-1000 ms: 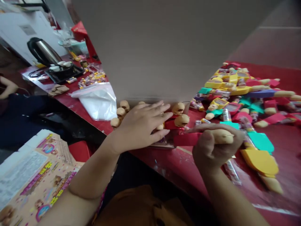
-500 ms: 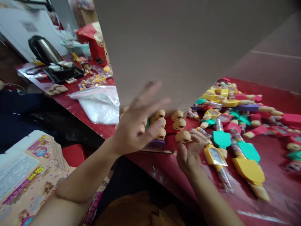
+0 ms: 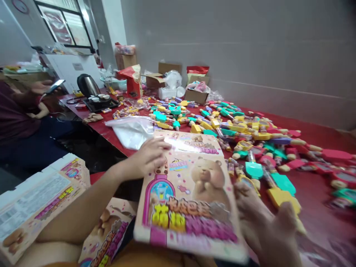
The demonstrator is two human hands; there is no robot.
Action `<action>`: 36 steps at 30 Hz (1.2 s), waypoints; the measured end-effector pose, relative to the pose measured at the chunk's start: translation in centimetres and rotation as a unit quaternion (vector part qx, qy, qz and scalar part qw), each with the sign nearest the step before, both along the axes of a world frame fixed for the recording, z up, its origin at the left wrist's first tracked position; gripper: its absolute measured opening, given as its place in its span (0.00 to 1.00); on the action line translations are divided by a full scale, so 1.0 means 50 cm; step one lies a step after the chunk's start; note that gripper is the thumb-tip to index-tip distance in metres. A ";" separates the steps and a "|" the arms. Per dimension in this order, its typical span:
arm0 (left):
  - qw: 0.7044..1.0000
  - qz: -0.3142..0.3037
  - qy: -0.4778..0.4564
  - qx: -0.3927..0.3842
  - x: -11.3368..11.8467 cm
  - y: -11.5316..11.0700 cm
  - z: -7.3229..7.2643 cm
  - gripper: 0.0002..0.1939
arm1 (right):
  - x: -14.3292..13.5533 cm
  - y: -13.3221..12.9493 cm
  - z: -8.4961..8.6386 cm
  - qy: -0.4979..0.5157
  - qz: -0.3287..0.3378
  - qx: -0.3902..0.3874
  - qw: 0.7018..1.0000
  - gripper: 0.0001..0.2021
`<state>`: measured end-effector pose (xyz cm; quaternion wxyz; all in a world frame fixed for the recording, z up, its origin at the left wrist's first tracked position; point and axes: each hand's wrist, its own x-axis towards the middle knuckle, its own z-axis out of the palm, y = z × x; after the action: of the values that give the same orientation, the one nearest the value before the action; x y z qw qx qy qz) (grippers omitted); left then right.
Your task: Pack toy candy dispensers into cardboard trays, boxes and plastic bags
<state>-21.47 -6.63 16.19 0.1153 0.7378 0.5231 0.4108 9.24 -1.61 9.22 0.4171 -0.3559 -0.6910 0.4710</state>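
Observation:
In front of me a printed cardboard display box (image 3: 205, 185) has its lid folded down over the top, with a sleeping bear and large lettering on it. The front flap of the lid sticks out toward me. My left hand (image 3: 150, 157) lies on the lid's left edge, fingers stretched and slightly bent. My right hand (image 3: 261, 222), blurred, is beside the box's right edge with its thumb spread away from the fingers. The bear-headed toys inside are hidden. To the right lie colourful plastic toys with candy tubes, among them a green one (image 3: 254, 170) and a yellow one (image 3: 283, 196).
More flat printed cartons (image 3: 63, 193) are stacked at my left, and another carton (image 3: 108, 230) lies by my lap. A clear plastic bag (image 3: 133, 129), a kettle (image 3: 88, 85) and a tea tray (image 3: 101, 104) stand behind. A person (image 3: 19, 111) holding a phone sits at far left.
The raised lid has come down toward me and covers the bear-headed toys. My left hand moved onto its left edge; my right hand left the toys and shifted to the right side.

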 end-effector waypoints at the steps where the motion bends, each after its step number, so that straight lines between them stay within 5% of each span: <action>1: 0.999 0.038 0.029 -0.001 0.006 -0.029 -0.032 0.14 | 0.001 -0.018 0.004 0.007 0.036 -0.041 0.998 0.25; 3: 0.992 0.125 -0.011 -0.004 0.021 -0.084 -0.091 0.22 | -0.002 -0.042 -0.001 -0.012 0.059 -0.091 0.994 0.27; 5: 0.980 0.162 -0.088 -0.075 0.036 -0.127 -0.134 0.33 | -0.007 -0.045 -0.020 -0.042 0.006 -0.104 0.994 0.33; 7: 0.976 0.126 -0.088 -0.155 0.044 -0.148 -0.155 0.27 | -0.012 -0.028 -0.041 -0.058 0.000 -0.135 0.989 0.34; 9: 0.982 0.101 -0.032 -0.155 0.040 -0.142 -0.160 0.14 | -0.019 0.001 -0.050 -0.077 0.059 -0.129 0.987 0.27; 11: 0.987 0.135 0.018 -0.087 0.024 -0.113 -0.161 0.07 | -0.031 0.035 -0.048 -0.115 0.071 0.004 0.991 0.17; 15: 0.969 0.236 0.062 0.033 -0.015 -0.036 -0.187 0.15 | -0.068 0.097 -0.057 -0.159 -0.101 0.333 0.924 0.17; 18: 0.949 0.286 0.082 0.103 -0.026 0.004 -0.232 0.16 | -0.092 0.126 -0.098 -0.153 -0.171 0.372 0.900 0.15; 22: 0.938 0.302 0.089 0.147 -0.020 0.019 -0.281 0.11 | -0.102 0.136 -0.138 -0.140 -0.174 0.385 0.895 0.08; 31: 0.980 0.172 0.069 0.069 -0.052 0.008 -0.244 0.06 | -0.087 0.138 -0.113 -0.146 -0.074 0.315 0.935 0.03; 36: 0.984 0.174 0.028 0.002 -0.060 0.012 -0.250 0.09 | -0.081 0.145 -0.130 -0.129 -0.046 0.292 0.947 0.03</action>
<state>-24.48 -6.05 3.71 0.0263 0.6470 0.6454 0.4052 5.17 5.64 2.72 0.4310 -0.3078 -0.8291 0.1793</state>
